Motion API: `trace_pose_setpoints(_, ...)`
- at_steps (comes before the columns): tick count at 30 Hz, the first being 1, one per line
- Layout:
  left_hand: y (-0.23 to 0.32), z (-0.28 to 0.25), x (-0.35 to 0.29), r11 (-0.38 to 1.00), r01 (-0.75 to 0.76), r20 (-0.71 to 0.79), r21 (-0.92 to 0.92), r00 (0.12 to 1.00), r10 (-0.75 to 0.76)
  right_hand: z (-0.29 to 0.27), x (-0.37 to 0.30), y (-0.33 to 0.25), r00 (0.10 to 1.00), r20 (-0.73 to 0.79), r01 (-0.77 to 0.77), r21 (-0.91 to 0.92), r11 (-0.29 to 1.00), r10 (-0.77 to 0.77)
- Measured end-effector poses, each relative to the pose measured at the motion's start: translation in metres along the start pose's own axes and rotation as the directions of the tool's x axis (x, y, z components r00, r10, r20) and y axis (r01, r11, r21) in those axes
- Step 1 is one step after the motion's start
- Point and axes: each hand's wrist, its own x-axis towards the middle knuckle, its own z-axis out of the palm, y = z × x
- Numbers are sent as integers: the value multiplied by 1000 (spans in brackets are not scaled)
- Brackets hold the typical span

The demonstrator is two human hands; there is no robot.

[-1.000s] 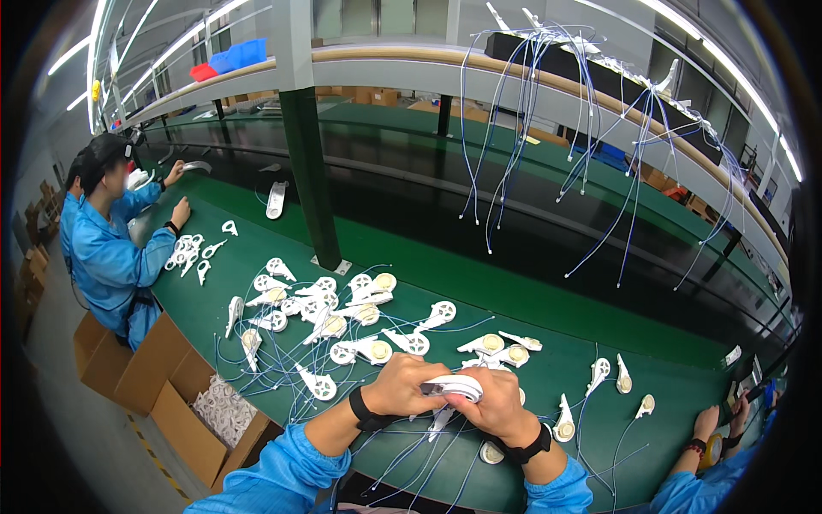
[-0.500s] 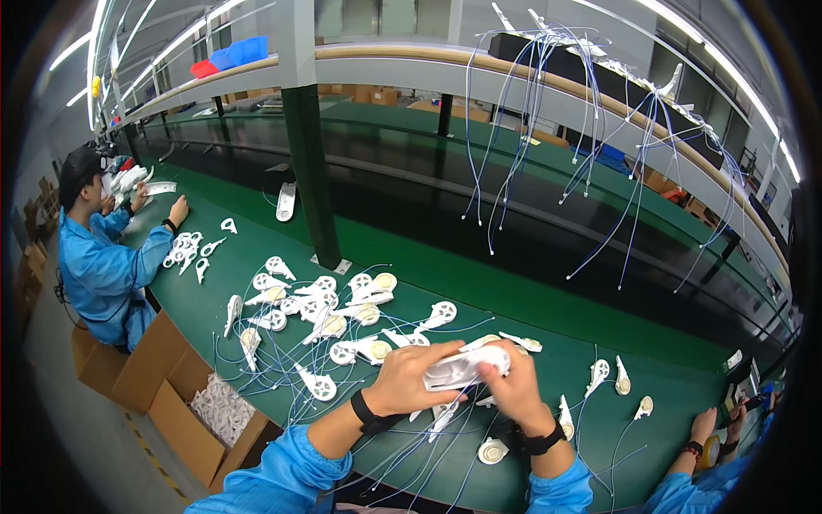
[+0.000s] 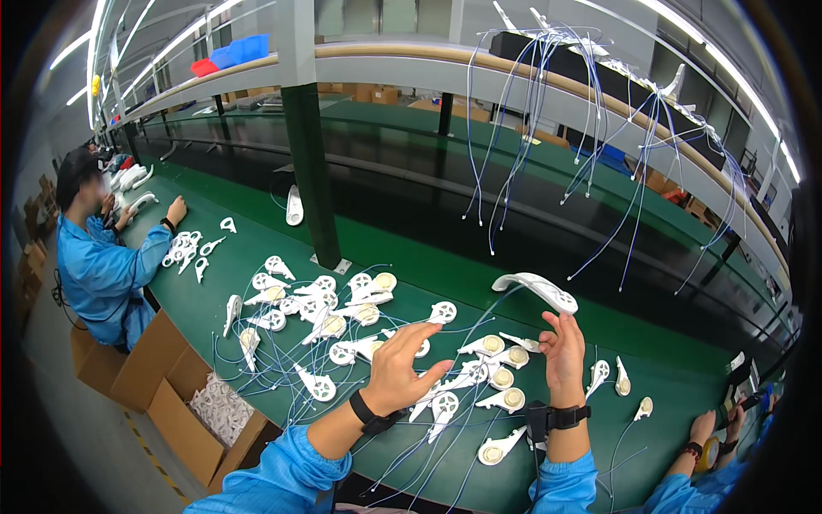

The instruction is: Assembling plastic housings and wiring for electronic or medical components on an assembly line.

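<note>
My left hand (image 3: 399,370) is open over the green bench, thumb and fingers apart, holding nothing. To its right, my right hand (image 3: 562,353) is raised with its fingers apart and the palm showing. Just beyond those fingertips is a long curved white plastic housing (image 3: 539,289) with a round spoked end and a cable trailing from its left end. Whether the fingertips still touch it I cannot tell. Between and below my hands lie several white plastic parts with cream round discs (image 3: 512,398) and thin blue and white cables.
Left of my hands spreads a tangled pile of similar white parts (image 3: 318,300). A cardboard box (image 3: 184,437) of small white pieces stands lower left. A dark post (image 3: 310,171) rises from the bench; cables (image 3: 535,103) hang from the rail above. Co-workers (image 3: 107,248) sit at both sides.
Both hands were around the white housing; now it is farther away, past my right fingertips, and my left hand has let go. Another white housing on the belt has shifted slightly right.
</note>
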Motion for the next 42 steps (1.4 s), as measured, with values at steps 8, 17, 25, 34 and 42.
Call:
trace_pose_setpoints(8,-1,3,-1,999,-30,17,-15,999,30,7,-5,0,999,26,46,-103,994,-44)
trace_pose_setpoints(17,-2,3,-1,998,-53,22,-15,998,54,15,-10,-2,996,19,84,-149,985,-82)
trace_pose_setpoints(25,-4,4,-2,997,-71,30,-3,997,71,11,-8,-1,990,7,138,-172,975,-139)
trace_pose_setpoints(34,-5,6,-2,996,-87,36,-19,996,87,18,-13,0,964,73,265,-288,920,-255)
trace_pose_setpoints(42,-5,6,-2,996,-88,45,-12,995,89,20,-14,0,982,88,189,-326,926,-170)
